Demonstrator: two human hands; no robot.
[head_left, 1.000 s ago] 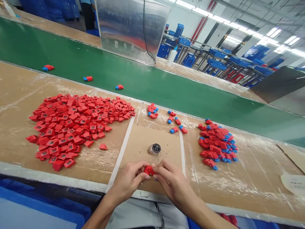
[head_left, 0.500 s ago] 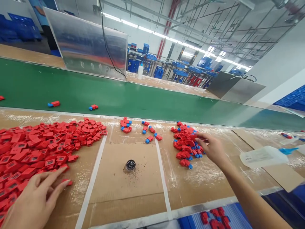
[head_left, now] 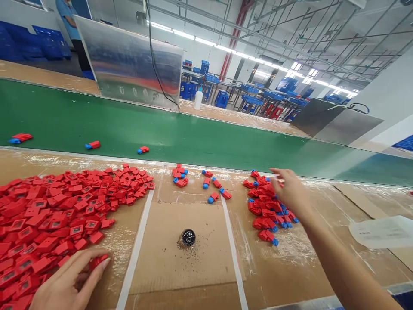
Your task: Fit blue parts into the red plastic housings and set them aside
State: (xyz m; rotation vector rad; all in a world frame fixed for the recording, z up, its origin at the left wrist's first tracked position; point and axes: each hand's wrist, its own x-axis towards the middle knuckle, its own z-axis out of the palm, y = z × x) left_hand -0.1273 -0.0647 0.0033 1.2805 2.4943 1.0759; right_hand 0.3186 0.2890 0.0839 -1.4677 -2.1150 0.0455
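My left hand (head_left: 72,280) is at the near right edge of a large heap of red plastic housings (head_left: 74,206), thumb and fingers closed round one red housing (head_left: 97,261). My right hand (head_left: 293,193) is over the far right side of a smaller pile of red-and-blue plastic parts (head_left: 266,209). Some red shows between its bent fingers; the fingers partly hide that piece. Between the hands, a small round black-topped fixture (head_left: 187,237) stands on a cardboard sheet (head_left: 155,267). Several red-and-blue parts (head_left: 206,183) lie loose behind the sheet.
A green conveyor belt (head_left: 209,137) crosses behind the table, with red-and-blue parts (head_left: 93,145) at its left. A white bottle (head_left: 382,232) lies at the right; another bottle (head_left: 198,99) stands beyond the belt. A metal panel (head_left: 135,69) rises at the back left, with a person (head_left: 72,32) behind.
My left hand has closed on a red housing at the heap's edge. My right hand has moved across the pile toward the belt. The view has turned slightly left.
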